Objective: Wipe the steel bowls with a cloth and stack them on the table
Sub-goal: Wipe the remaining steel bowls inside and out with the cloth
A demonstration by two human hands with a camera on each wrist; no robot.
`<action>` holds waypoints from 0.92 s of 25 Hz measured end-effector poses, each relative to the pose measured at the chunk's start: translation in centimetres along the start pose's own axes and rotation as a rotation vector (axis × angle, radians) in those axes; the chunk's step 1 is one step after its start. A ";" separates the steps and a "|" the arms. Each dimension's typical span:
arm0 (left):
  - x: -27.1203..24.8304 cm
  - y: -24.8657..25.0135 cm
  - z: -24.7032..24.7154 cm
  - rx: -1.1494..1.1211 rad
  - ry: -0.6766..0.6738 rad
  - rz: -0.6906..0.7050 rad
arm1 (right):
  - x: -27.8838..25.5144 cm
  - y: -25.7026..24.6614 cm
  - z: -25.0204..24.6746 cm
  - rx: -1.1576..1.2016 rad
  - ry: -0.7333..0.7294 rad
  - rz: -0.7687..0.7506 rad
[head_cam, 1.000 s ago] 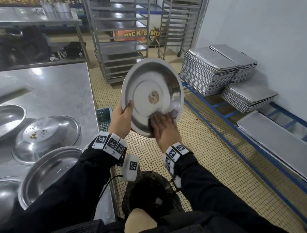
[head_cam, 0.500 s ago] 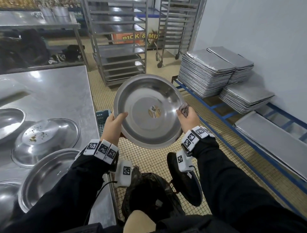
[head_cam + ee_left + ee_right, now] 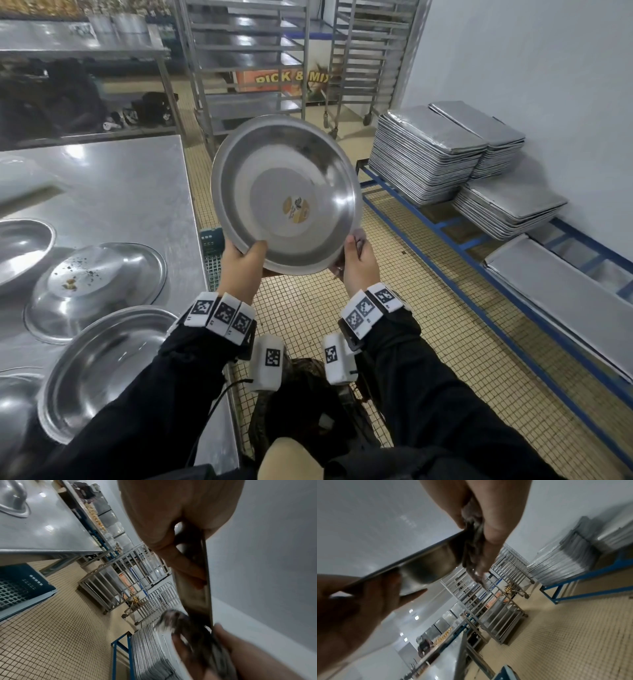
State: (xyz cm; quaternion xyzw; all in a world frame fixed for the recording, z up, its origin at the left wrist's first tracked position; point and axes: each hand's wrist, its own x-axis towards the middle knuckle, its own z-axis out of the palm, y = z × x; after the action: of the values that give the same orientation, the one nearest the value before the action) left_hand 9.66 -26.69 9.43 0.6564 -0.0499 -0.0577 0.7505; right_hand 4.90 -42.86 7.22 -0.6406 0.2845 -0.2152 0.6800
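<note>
My left hand (image 3: 244, 262) grips the lower-left rim of the steel bowl (image 3: 287, 192), thumb hooked over the edge onto the inside, fingers (image 3: 185, 566) curled behind. My right hand (image 3: 359, 265) pinches the lower-right rim through the cloth (image 3: 473, 543), thumb on the inner lip, the grey rag bunched between palm and metal; the left wrist view shows it wadded against the bowl's back. The bowl is in the air above the tiled floor (image 3: 428, 342), tilted up so its inside and its round sticker (image 3: 296, 209) face me.

Half a second ago the right hand sat higher, at the bowl's right edge; it has slid down to the bottom right. A second ago it lay flat inside the bowl, wiping. The bowl has also tipped more upright since then.

To my left, on the steel table (image 3: 130, 192), lie other bowls: an upright one nearest (image 3: 99, 366), an overturned one with crumbs on it (image 3: 92, 291), another at the edge (image 3: 20, 250).
</note>
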 end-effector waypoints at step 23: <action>0.8 -1.0 -1.5 0.211 0.039 0.109 | -3.0 5.7 1.9 -1.199 -0.461 -0.564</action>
State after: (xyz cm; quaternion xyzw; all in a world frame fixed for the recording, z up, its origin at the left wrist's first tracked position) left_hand 10.66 -25.43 8.26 0.7291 -0.0767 0.0012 0.6801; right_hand 3.49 -38.93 1.89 -0.9838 0.0256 -0.0479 0.1706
